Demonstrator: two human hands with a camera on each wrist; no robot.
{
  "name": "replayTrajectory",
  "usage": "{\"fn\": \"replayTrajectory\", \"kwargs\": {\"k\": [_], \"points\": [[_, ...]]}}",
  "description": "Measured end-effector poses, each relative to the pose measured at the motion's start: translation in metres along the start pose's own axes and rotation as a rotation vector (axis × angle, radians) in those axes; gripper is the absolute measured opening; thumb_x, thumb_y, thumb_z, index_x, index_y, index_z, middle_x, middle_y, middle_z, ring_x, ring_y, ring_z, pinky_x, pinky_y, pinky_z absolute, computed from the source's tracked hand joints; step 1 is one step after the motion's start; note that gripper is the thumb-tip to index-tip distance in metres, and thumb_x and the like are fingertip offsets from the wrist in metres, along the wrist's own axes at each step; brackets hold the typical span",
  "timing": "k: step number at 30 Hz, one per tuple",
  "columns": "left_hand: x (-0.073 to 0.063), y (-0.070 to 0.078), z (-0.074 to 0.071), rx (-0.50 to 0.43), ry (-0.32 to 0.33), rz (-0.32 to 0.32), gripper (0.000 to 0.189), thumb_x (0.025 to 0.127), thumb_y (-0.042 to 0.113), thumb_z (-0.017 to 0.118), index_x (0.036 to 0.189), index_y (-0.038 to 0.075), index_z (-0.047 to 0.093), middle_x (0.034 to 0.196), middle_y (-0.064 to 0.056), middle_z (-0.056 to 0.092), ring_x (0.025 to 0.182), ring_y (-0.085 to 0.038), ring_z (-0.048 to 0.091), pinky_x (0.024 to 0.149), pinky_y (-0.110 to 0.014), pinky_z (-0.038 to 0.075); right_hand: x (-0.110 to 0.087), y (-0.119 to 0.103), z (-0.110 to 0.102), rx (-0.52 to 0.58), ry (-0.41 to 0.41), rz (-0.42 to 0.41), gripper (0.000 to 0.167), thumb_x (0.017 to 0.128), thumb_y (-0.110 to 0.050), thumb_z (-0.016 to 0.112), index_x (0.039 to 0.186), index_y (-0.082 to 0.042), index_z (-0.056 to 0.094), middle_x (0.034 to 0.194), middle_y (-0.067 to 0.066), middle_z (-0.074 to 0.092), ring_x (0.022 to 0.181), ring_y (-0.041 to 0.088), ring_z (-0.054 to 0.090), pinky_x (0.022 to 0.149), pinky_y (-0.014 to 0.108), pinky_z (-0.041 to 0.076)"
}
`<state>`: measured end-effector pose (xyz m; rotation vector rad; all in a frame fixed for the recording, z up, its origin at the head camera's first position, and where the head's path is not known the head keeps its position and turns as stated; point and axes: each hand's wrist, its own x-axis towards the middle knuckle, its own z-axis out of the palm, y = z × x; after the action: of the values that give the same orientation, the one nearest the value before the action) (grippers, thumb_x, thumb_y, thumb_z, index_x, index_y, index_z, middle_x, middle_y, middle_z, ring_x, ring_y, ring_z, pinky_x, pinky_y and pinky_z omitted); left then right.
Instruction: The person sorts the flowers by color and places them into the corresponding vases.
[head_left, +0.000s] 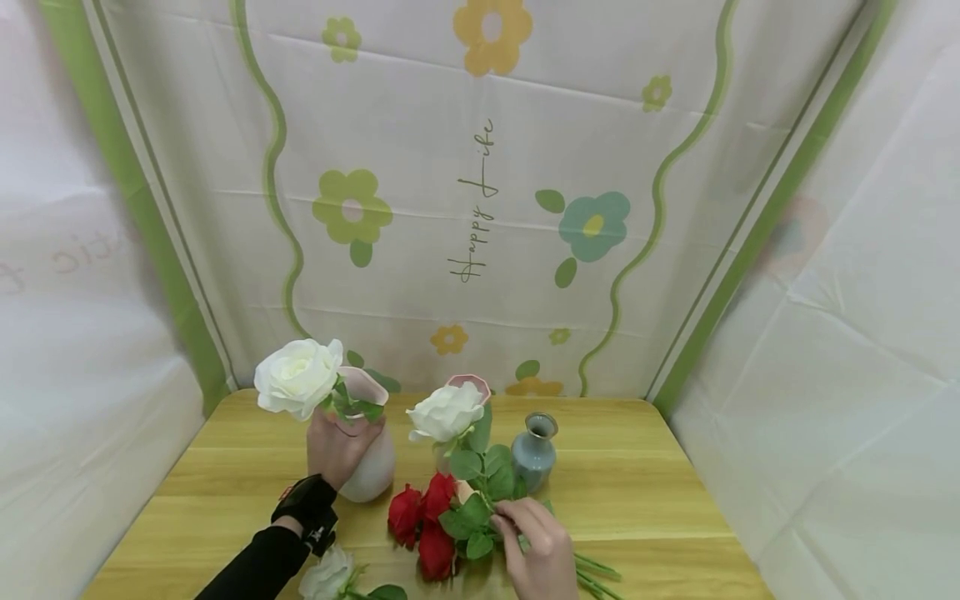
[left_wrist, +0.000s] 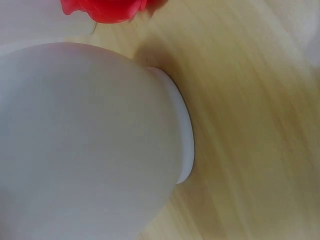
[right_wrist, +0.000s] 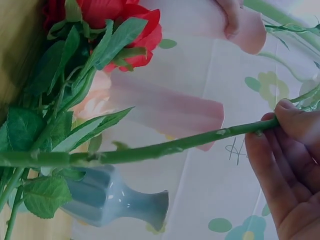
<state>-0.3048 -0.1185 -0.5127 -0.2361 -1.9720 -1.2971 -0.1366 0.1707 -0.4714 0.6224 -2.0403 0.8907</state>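
My left hand [head_left: 337, 446] grips the neck of a round-bodied white vase [head_left: 371, 471]. A white rose [head_left: 300, 379] leans out over the left of its flared pink mouth. Seen from the left wrist, the vase's pale body [left_wrist: 90, 140] ends in a white foot low at the tabletop. With thumb and fingertips, my right hand [head_left: 540, 550] pinches a green stem [right_wrist: 200, 141]. A second white rose [head_left: 446, 412] stands up above that hand, overlapping a pink vase [right_wrist: 170, 102] behind it. Under the stem lie several red roses [head_left: 435, 521] and a peach rose [head_left: 467, 492].
On the wooden table [head_left: 622, 467], a small blue-grey vase [head_left: 532, 458] stands right of the pink one. Another white rose [head_left: 327, 575] lies near the front edge, by the left forearm. Cut stems [head_left: 596, 575] stick out right of the right hand. Printed cloth walls enclose the table.
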Motion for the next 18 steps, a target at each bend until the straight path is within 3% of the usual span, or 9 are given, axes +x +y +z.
{"fn": "replayTrajectory", "kwargs": {"k": [6,14,18], "points": [[0.0,0.0,0.0,0.008,-0.006,-0.008,0.077,0.067,0.018,0.089,0.13,0.001,0.048,0.115,-0.015,0.06,0.102,-0.029,0.058,0.086,-0.045,0.046,0.001,0.0,0.001,0.039,0.044,0.023,0.037,0.067,0.015,0.082,0.094,-0.007,0.071,0.084,-0.001,0.065,0.069,0.009,0.063,0.058,0.013,0.05],[0.0,0.003,-0.001,0.014,-0.011,-0.028,0.079,0.066,0.022,0.09,0.13,0.0,0.048,0.115,-0.018,0.059,0.101,-0.034,0.059,0.086,-0.05,0.047,0.006,-0.008,-0.004,0.113,0.056,0.219,0.033,0.076,0.014,0.077,0.097,-0.009,0.068,0.085,-0.002,0.066,0.074,0.01,0.066,0.058,0.017,0.053],[0.0,0.002,-0.001,0.012,-0.009,-0.03,0.078,0.066,0.021,0.09,0.129,0.001,0.049,0.114,-0.017,0.06,0.1,-0.033,0.059,0.086,-0.049,0.047,0.009,-0.013,-0.006,0.123,0.077,0.258,0.036,0.073,0.019,0.077,0.094,-0.008,0.068,0.086,-0.005,0.065,0.073,0.011,0.066,0.057,0.018,0.054]]}}
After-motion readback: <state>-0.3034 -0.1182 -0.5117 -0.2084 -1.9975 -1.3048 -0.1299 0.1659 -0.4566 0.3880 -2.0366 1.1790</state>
